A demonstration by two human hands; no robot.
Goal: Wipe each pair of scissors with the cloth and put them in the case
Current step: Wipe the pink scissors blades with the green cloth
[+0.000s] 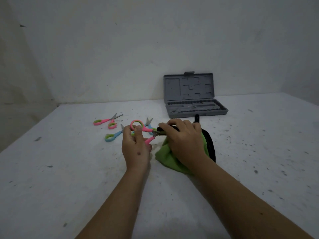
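White table (69, 169), cloth (165, 159) hiding scissors (146, 129) blades

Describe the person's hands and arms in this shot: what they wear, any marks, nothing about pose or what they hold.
Both forearms are bare as far as the frame shows: no sleeves, gloves, watch, bracelets or rings visible. The left hand has a small dark spot on its back. The right hand shows no clear marks; a few tiny dark specks dot its forearm. Fingernails look short and unpainted.
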